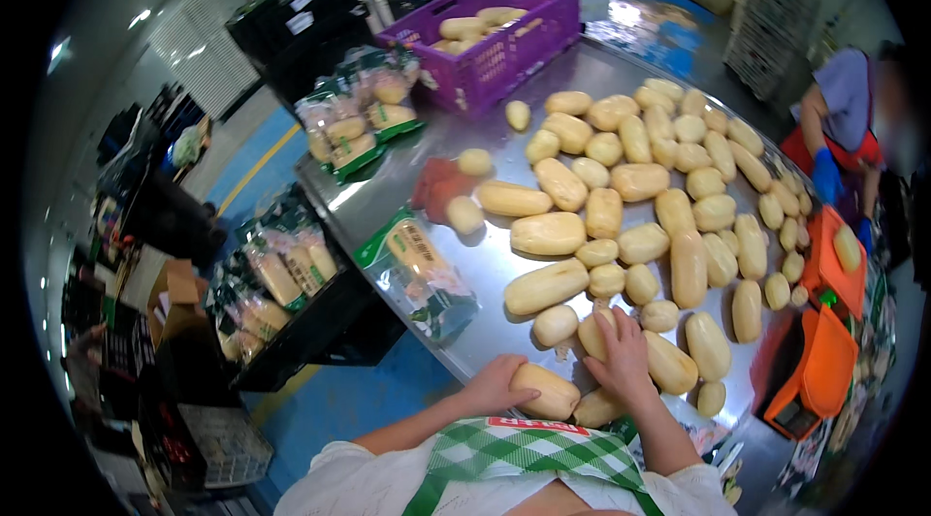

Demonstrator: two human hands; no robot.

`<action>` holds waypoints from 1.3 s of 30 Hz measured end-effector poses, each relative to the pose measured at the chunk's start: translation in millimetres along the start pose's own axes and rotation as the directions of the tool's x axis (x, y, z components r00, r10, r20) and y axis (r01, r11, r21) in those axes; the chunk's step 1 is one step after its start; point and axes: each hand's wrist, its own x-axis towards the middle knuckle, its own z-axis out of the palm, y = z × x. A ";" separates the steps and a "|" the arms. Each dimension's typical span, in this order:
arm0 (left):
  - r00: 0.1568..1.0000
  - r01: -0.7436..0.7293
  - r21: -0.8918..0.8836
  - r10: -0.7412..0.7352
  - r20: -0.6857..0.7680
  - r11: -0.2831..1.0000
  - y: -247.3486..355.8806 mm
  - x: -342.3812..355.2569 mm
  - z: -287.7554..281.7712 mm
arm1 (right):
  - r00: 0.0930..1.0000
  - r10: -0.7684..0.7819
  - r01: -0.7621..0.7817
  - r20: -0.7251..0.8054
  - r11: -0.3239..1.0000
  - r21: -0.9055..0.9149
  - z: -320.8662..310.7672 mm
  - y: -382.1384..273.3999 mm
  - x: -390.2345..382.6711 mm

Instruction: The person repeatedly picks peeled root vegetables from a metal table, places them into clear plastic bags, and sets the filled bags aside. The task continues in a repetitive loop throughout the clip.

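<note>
Many pale yellow lotus root sections (548, 234), some long and some short and round, lie spread over a steel table (383, 206). My left hand (493, 386) is closed round the end of a thick lotus root section (546, 393) at the table's near edge. With its fingers curled over the top, my right hand (626, 353) grips a shorter lotus root section (592, 334). Beneath my right wrist lies another lotus root section (598, 407), partly hidden. To the left, a green-printed clear bag (419, 269) of lotus root lies flat on the table.
A purple crate (514, 55) holding lotus root stands at the far edge, beside several filled bags (354, 113). More bags fill a black crate (354, 327) at left. Orange scales (815, 370) stand at right, where a co-worker's blue glove (827, 175) shows. A reddish cloth (438, 188) lies mid-table.
</note>
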 end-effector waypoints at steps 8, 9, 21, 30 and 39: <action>0.976 -0.012 0.146 -0.020 0.215 0.989 -1.8 28.4 0.7 | 0.942 0.335 -0.202 -0.031 0.637 0.744 -4.3 54.7 -1.1; 0.977 0.017 0.175 -0.054 0.206 0.984 -11.9 27.2 5.5 | 0.917 0.397 -0.212 -0.042 0.574 0.791 -13.0 61.8 1.0; 0.955 0.143 0.053 -0.152 0.255 0.988 22.1 17.9 8.9 | 0.599 0.513 -0.368 -0.614 0.858 0.357 -71.8 187.1 -45.1; 0.952 0.298 -0.711 -0.146 0.268 0.637 33.7 52.2 -26.9 | 0.815 0.563 -0.457 -0.139 0.770 0.445 -55.2 56.4 -129.3; 0.989 0.136 -0.987 -0.072 0.130 0.091 84.9 157.5 -20.6 | 0.744 0.639 -0.612 0.197 0.531 0.586 -9.6 1.2 -126.4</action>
